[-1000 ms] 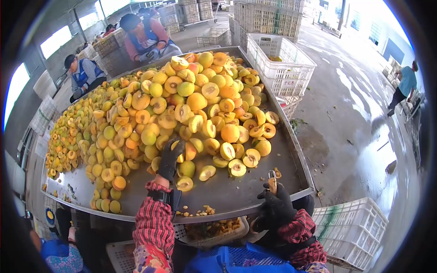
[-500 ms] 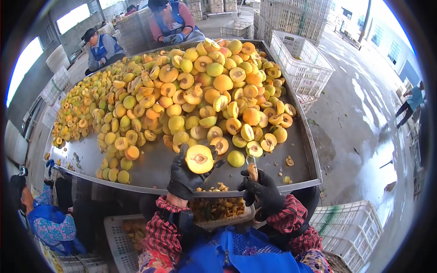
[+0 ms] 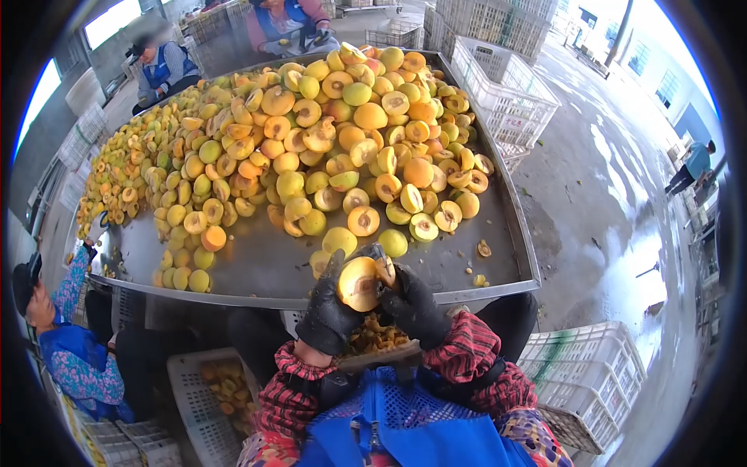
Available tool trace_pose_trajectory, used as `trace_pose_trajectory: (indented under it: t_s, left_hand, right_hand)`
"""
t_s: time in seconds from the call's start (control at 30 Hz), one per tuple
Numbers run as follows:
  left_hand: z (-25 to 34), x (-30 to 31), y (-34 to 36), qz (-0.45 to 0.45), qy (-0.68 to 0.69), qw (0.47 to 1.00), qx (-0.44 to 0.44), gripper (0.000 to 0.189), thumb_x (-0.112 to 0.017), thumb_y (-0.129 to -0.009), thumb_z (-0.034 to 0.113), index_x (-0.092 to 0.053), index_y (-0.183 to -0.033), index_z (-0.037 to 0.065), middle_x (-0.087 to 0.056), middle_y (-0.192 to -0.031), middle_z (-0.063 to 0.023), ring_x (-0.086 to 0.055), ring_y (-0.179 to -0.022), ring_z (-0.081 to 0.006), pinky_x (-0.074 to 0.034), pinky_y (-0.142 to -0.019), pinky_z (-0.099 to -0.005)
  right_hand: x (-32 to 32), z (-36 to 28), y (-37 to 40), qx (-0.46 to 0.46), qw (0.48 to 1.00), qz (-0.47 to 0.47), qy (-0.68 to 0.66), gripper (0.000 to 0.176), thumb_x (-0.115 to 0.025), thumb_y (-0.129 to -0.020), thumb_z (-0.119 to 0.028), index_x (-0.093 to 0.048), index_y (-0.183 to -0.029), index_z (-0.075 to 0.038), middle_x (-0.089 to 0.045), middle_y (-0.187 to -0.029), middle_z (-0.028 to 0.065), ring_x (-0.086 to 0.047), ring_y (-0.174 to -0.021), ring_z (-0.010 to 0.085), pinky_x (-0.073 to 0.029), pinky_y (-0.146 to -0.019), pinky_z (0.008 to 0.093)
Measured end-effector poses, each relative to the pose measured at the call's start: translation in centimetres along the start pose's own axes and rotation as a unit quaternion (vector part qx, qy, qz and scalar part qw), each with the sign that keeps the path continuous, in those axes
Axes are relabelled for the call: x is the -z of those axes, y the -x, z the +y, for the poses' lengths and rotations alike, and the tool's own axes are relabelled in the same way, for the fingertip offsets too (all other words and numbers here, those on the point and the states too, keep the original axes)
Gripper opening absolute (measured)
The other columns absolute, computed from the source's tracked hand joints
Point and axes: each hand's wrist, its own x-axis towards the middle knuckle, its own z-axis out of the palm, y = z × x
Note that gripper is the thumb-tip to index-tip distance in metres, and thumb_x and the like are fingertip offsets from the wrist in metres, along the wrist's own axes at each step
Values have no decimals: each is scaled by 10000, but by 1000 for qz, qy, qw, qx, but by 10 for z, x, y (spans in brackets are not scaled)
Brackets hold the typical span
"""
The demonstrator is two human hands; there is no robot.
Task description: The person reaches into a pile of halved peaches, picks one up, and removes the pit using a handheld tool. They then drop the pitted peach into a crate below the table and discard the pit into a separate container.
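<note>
In my black-gloved left hand point(image 3: 327, 313) I hold a halved yellow peach point(image 3: 356, 286), its cut face turned up toward me, a darker hollow at the centre. My black-gloved right hand point(image 3: 417, 307) is closed on a pitting tool with a wooden handle point(image 3: 385, 269), held right against the peach's cut side. The tool's metal loop is hidden. Both hands meet over the front edge of a metal table point(image 3: 257, 268). Just beyond them lies a heap of whole and halved peaches point(image 3: 369, 117). Below my hands a container of peach scraps point(image 3: 377, 336) shows.
White plastic crates stand at the right point(image 3: 587, 381), at the far right corner point(image 3: 506, 97) and low on the left with peach pieces point(image 3: 206, 405). A person in a blue vest point(image 3: 82, 358) sits to my left. Two more people work across the table.
My right hand has brought the pitting tool left to the peach half, and both hands are now together, closer to me. The person at left has reached an arm onto the table.
</note>
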Motion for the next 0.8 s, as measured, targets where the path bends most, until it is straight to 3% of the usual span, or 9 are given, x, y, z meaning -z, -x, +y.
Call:
trace_pose_trajectory:
  t_s: [0.1, 0.17, 0.2, 0.27, 0.37, 0.5, 0.67, 0.8]
  left_hand:
    - [-4, 3, 1, 66, -4, 997, 25, 453, -476, -937, 207, -359, -1327, 10, -546, -1186, -148, -564, -1048, -213, -459, -905, -333]
    - [-15, 11, 1, 140, 301, 938, 101, 479, -403, -963, 325, -376, -1321, 8, -533, -1205, -161, -553, -1068, -225, -448, -935, -358]
    - [-15, 12, 2, 143, 309, 935, 101, 505, -382, -961, 365, -383, -1316, 5, -522, -1220, -165, -543, -1083, -236, -438, -949, -370]
    - [-15, 16, 3, 150, 323, 929, 104, 569, -340, -956, 443, -399, -1307, 0, -502, -1251, -174, -524, -1113, -256, -418, -978, -394]
    - [-14, 12, 3, 144, 398, 902, 84, 527, -423, -945, 410, -423, -1288, 10, -525, -1218, -147, -542, -1075, -291, -430, -965, -430]
    - [-23, 16, 7, 150, 403, 898, 95, 514, -419, -949, 404, -416, -1302, 31, -526, -1210, -144, -536, -1087, -278, -424, -972, -427]
    - [-25, 11, 9, 154, 395, 902, 83, 517, -414, -953, 400, -382, -1338, 56, -498, -1246, -139, -505, -1130, -264, -408, -990, -426]
    - [-30, 12, 9, 172, 398, 898, 73, 511, -376, -956, 399, -411, -1304, 28, -492, -1258, -155, -500, -1113, -301, -363, -1010, -512]
  right_hand:
    - [2, 7, 3, 5, 994, 32, 103, 351, -524, -862, -52, -465, -1204, 5, -584, -956, 70, -565, -843, 148, -473, -722, 300]
    - [-2, -32, 13, -97, 986, 13, 134, 352, -530, -856, -54, -474, -1200, -8, -592, -945, 97, -575, -860, 176, -469, -740, 324]
    - [-3, -46, 17, -148, 978, 4, 149, 352, -532, -853, -56, -478, -1199, -14, -596, -940, 110, -580, -869, 190, -467, -748, 335]
    - [-1, -27, 27, -109, 980, -25, 163, 330, -543, -858, -83, -487, -1177, -22, -606, -903, 140, -601, -827, 250, -468, -719, 371]
    - [-7, -21, 29, -79, 965, -32, 248, 283, -562, -861, -124, -498, -1116, -22, -607, -860, 182, -611, -791, 333, -466, -687, 407]
    - [-13, -12, 26, -57, 945, -14, 321, 233, -562, -870, -174, -497, -1041, -30, -589, -856, 227, -592, -802, 405, -457, -675, 443]
    - [-14, 1, 23, -38, 931, -23, 361, 243, -542, -863, -163, -479, -1067, -47, -582, -867, 236, -573, -823, 438, -447, -679, 468]
    - [-19, -3, 19, -60, 915, -44, 397, 290, -528, -843, -138, -461, -1109, -45, -582, -911, 248, -571, -848, 444, -448, -696, 477]
